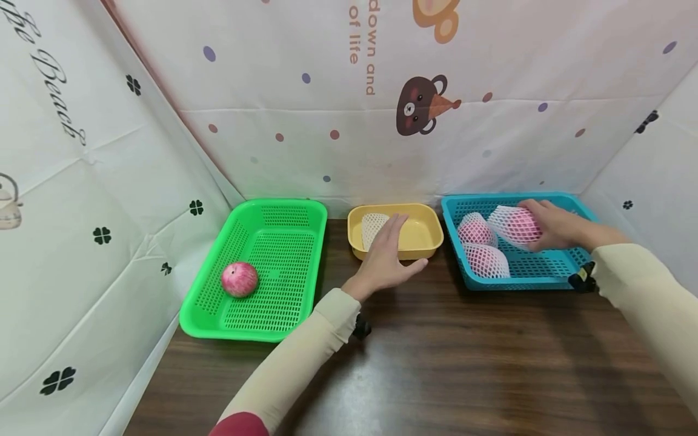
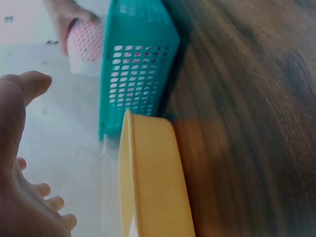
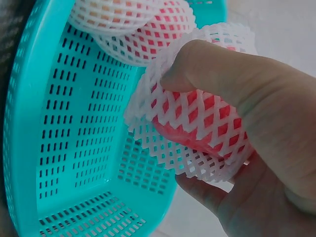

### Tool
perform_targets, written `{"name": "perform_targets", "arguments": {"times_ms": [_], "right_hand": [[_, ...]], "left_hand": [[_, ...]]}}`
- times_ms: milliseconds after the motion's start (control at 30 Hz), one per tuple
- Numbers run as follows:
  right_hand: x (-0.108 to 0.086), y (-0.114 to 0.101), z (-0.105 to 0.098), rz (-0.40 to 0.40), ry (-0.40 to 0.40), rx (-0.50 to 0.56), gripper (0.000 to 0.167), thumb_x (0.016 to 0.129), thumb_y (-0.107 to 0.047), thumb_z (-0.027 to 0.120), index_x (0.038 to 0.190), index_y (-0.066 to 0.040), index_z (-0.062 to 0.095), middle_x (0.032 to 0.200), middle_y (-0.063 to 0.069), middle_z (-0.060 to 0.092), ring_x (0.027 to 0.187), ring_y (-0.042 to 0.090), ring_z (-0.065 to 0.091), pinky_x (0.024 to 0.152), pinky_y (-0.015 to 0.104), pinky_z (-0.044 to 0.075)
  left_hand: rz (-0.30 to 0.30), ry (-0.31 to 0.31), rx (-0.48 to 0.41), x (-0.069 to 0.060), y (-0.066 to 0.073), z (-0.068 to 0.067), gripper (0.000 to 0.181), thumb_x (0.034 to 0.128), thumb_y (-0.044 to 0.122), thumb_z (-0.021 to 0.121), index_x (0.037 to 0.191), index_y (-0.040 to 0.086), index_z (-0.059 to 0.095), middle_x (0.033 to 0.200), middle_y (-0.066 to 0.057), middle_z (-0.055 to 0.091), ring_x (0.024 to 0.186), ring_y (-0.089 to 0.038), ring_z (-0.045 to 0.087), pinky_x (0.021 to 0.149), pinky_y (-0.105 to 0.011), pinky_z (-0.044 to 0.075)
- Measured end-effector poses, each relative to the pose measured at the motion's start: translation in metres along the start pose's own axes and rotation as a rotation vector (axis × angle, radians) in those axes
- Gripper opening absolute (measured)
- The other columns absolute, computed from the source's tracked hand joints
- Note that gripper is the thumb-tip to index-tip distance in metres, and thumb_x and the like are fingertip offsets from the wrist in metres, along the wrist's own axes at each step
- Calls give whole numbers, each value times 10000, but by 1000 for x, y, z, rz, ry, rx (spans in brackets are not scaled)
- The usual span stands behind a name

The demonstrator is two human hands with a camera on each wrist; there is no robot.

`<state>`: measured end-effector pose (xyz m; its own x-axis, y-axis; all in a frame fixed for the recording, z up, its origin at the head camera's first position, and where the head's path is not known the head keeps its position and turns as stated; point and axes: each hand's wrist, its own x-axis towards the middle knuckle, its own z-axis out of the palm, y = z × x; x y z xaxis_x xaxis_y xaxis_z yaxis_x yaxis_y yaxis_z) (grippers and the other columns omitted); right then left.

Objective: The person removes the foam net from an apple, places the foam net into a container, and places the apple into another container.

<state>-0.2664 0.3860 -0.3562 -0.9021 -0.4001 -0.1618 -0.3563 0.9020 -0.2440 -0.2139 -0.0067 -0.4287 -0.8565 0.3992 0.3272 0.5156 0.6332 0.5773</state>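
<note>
The right hand [image 1: 553, 225] grips a pink fruit in a white foam net [image 1: 515, 226] over the blue basket [image 1: 545, 283]; in the right wrist view its thumb presses the net [image 3: 192, 118] from above. Two more netted fruits [image 1: 476, 231] lie at the basket's left side. The left hand [image 1: 384, 263] is held with fingers spread above the near edge of the yellow tray [image 1: 422, 233], holding nothing. In that tray lies an empty white foam net [image 1: 373, 229], partly behind the left fingers.
A green basket [image 1: 187, 315] stands at the left with one bare pink fruit [image 1: 240, 279] in it. The dark wooden table [image 1: 436, 363] extends in front, and patterned white cloth [image 1: 272, 79] hangs behind and at both sides.
</note>
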Motion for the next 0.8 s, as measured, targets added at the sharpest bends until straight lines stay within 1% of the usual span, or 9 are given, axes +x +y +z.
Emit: {"name": "perform_targets", "arguments": {"times_ms": [133, 233, 400, 533, 700, 800], "right_hand": [[1, -7, 0, -29, 9, 9, 967, 774, -123, 878, 1502, 59, 268, 1322, 357, 415, 1091, 466, 513, 812, 611, 506], [1, -12, -1, -50, 13, 11, 959, 774, -131, 881, 1497, 60, 282, 1303, 337, 441, 1085, 445, 527, 814, 598, 513], [1, -21, -2, -73, 23, 10, 949, 784, -144, 874, 1505, 45, 285, 1305, 318, 453, 1081, 421, 540, 798, 569, 521], [1, -27, -3, -84, 19, 18, 949, 804, -164, 870, 1517, 27, 274, 1318, 303, 455, 1080, 401, 542, 798, 560, 528], [3, -34, -5, -101, 9, 8, 958, 810, -186, 870, 1523, 22, 265, 1333, 309, 451, 1092, 407, 544, 806, 568, 523], [4, -38, -5, -99, 14, 11, 946, 811, -178, 866, 1526, 9, 275, 1345, 298, 457, 1107, 401, 545, 819, 564, 519]], "left_hand": [[-62, 22, -56, -7, -7, -9, 988, 875, 452, 759, 1621, 126, 200, 1691, -54, 201, 1552, -196, 193, 1243, -393, 209], [-94, 44, -93, -11, -10, -13, 995, 862, 431, 770, 1618, 122, 202, 1692, -54, 193, 1551, -195, 194, 1240, -403, 222], [-122, 58, -126, -18, -14, -15, 1004, 838, 410, 787, 1610, 129, 210, 1680, -74, 216, 1552, -192, 189, 1234, -404, 240], [-141, 69, -143, -23, -17, -15, 1018, 815, 401, 808, 1599, 130, 218, 1652, -65, 258, 1531, -184, 235, 1224, -380, 262], [-167, 102, -171, -29, -21, -16, 1014, 801, 381, 826, 1583, 139, 227, 1616, -68, 301, 1492, -202, 310, 1208, -395, 298], [-179, 114, -180, -32, -24, -14, 1011, 797, 390, 821, 1577, 144, 228, 1610, -64, 304, 1486, -199, 317, 1203, -397, 307]]}}
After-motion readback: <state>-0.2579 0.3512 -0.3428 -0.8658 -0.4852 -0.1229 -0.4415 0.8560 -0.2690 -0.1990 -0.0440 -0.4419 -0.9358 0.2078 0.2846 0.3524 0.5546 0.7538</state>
